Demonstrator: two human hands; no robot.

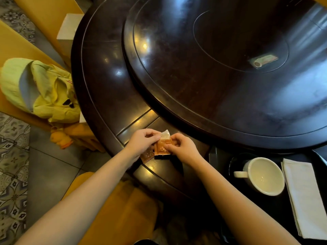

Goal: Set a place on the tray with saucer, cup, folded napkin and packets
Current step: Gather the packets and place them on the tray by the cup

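Observation:
Orange-brown packets [161, 147] lie on the dark round table's rim near its front edge. My left hand [143, 141] pinches the top of one packet and my right hand [180, 147] pinches its right side. Another packet [147, 156] peeks out below my left wrist. To the right stands a black tray [216, 156] holding a dark saucer [236, 160] with a white cup [263, 175] on it. A folded white napkin [303, 197] lies on the tray right of the cup.
A large dark turntable [221, 68] fills the table's middle, with a small packet [263, 60] on it. Yellow chairs [113, 209] stand at the left and below, one bearing a yellow-green jacket [39, 89]. A white box [69, 29] sits at the far left.

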